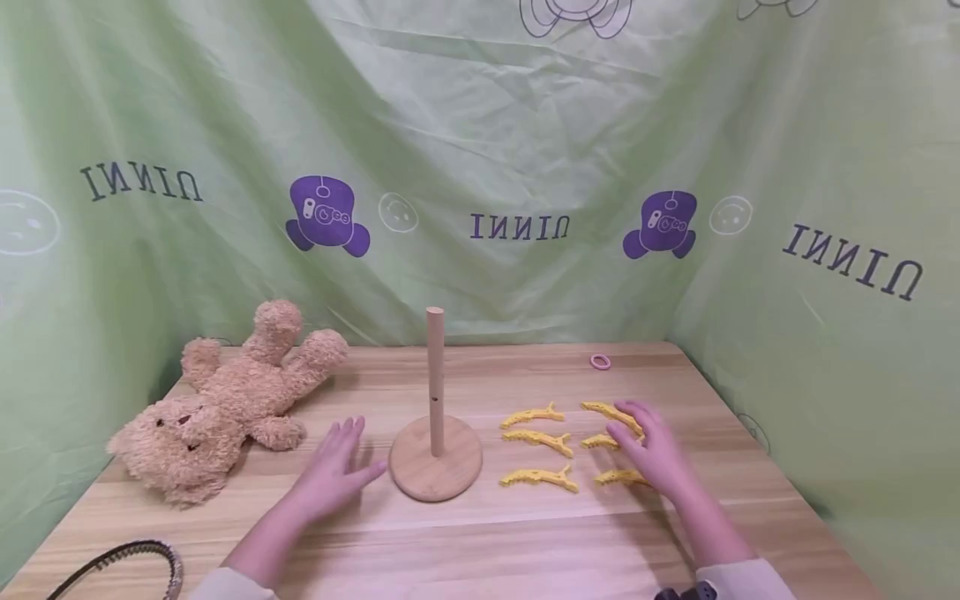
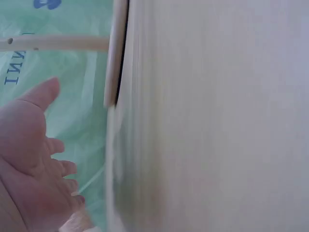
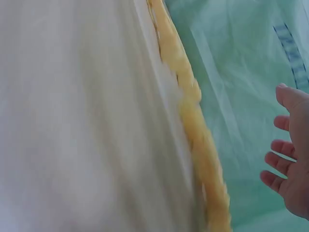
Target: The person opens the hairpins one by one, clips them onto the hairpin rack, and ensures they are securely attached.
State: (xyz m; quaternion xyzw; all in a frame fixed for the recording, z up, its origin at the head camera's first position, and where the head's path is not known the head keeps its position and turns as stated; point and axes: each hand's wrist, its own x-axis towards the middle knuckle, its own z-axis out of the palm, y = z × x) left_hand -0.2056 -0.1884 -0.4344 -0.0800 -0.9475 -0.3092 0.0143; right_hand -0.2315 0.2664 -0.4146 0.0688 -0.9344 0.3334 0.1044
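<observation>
In the head view my left hand [image 1: 330,475] is spread above the table, between a wooden stand [image 1: 436,375] and a plush bear [image 1: 232,400]. Its thumb points toward the stand's round base [image 1: 431,483]; the left wrist view shows that hand [image 2: 34,164] with nothing in its fingers. My right hand [image 1: 658,457] hovers over the right column of yellow alligator hair clips [image 1: 618,477] and partly hides them. No clip is in its fingers, as the right wrist view of the hand [image 3: 295,150] shows. A second column of yellow clips [image 1: 536,477] lies between stand and right hand.
A pink ring [image 1: 600,362], perhaps a hair tie, lies near the table's back edge. At the front left is a dark toothed headband [image 1: 123,550], cut off by the frame. Green printed cloth [image 1: 525,150] hangs behind and beside the wooden table [image 1: 450,550].
</observation>
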